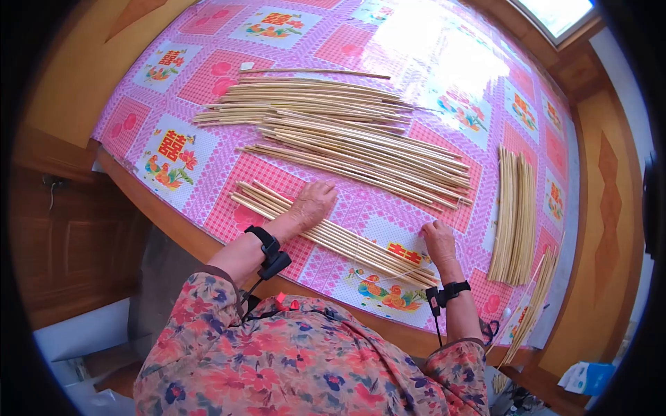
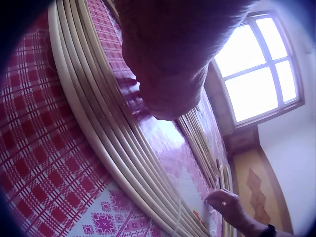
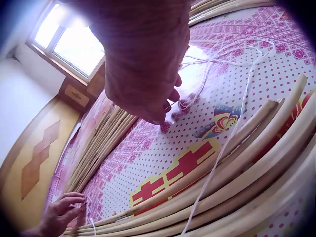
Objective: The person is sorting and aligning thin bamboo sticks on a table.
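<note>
A row of pale, thin sticks (image 1: 347, 239) lies side by side along the near edge of the table. My left hand (image 1: 313, 206) is over this row, its wrist crossing the sticks and its fingertips beyond their far side, loosely bent. White string (image 3: 224, 148) runs across the row near its right end and trails in loops over the tablecloth. My right hand (image 1: 440, 243) is beyond that end, pinching a part of the string between thumb and fingers, as the right wrist view shows. In the left wrist view the sticks (image 2: 106, 123) pass below my left hand.
Larger piles of similar sticks (image 1: 361, 149) spread across the middle of the table. Stacked sticks (image 1: 512, 215) stretch along the right side, and a smaller group (image 1: 533, 305) overhangs the near right edge. A glossy pink patterned tablecloth (image 1: 208, 166) covers the table.
</note>
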Demonstrator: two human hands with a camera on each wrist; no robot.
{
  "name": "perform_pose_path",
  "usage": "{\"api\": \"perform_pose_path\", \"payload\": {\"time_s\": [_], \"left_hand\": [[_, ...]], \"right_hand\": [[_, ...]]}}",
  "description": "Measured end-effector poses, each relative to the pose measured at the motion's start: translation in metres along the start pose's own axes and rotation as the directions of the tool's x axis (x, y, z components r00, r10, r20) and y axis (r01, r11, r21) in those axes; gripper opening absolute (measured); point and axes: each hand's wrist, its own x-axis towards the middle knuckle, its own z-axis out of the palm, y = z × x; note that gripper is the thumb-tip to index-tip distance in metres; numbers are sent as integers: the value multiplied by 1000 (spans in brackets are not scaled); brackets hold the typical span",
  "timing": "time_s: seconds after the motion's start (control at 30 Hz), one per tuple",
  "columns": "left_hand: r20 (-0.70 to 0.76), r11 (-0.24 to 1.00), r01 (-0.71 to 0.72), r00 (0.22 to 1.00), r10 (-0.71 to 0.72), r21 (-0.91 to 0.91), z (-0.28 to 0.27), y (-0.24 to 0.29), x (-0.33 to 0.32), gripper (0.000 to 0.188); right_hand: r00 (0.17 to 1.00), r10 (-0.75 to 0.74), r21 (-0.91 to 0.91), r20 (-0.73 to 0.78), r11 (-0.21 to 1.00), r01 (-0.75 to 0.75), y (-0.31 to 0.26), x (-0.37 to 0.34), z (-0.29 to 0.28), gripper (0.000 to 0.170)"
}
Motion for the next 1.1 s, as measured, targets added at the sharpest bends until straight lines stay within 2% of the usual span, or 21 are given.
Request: {"api": "perform_pose_path", "payload": {"time_s": [0.07, 0.13, 0.17, 0.23, 0.33, 0.4, 0.43, 0.6, 0.67, 0.7, 0.77, 0.93, 1.0, 1.03, 1.1], "left_hand": [[-20, 1000, 6, 1000, -6, -27, 2, -3, -4, 21], [-20, 998, 29, 999, -30, -50, 0, 2, -2, 20], [1, 994, 50, 999, -50, -98, 1, 4, -1, 19], [-5, 994, 28, 1000, -29, -109, 5, 5, -2, 19], [-62, 993, 6, 998, -13, -119, 6, 11, 0, 16], [-25, 987, 32, 999, -36, -159, 3, 10, 0, 18], [2, 985, 44, 999, -44, -166, 1, 10, -1, 20], [-4, 986, 38, 999, -39, -164, 0, 12, -3, 22], [54, 978, 22, 998, -11, -208, 1, 13, -5, 23], [48, 981, 47, 998, -38, -187, 4, 13, -6, 23], [47, 977, 8, 999, 3, -212, 9, 13, -8, 24], [46, 951, 39, 999, -26, -306, 12, 14, -9, 23], [-36, 905, -9, 999, -7, -424, 12, 14, -7, 23], [-39, 906, -10, 999, -8, -423, 10, 15, -6, 23], [131, 785, 191, 981, -141, -590, 3, 19, -4, 25]], "right_hand": [[999, -12, 0, 37, 1000, 12, -5, 6, -10, 9], [994, 11, 96, -104, 995, -1, -6, 15, -17, 7], [980, 6, 81, -201, 997, 11, -3, 24, -12, 5], [976, 34, 21, -216, 999, -30, -3, 42, -14, 3], [987, 19, -79, -160, 996, -32, 7, 62, -10, 8], [973, -63, -123, -220, 992, 37, 14, 71, 0, 10], [989, -44, -127, -139, 992, 27, 16, 71, 2, 10], [986, -104, -113, -129, 989, 90, 22, 75, 5, 8], [992, -87, -209, -93, 976, 66, 20, 80, 2, 6], [988, -115, -196, -101, 976, 94, 19, 82, 1, 6], [994, -100, -209, -33, 974, 91, 18, 84, 2, 7], [994, -87, -244, -60, 967, 70, 23, 84, 10, 5], [994, -65, -156, -90, 986, 50, 22, 83, 8, 4], [993, -67, -158, -92, 986, 52, 21, 83, 6, 4], [996, 16, 131, -85, 991, -5, 17, 79, -5, 6]]}}
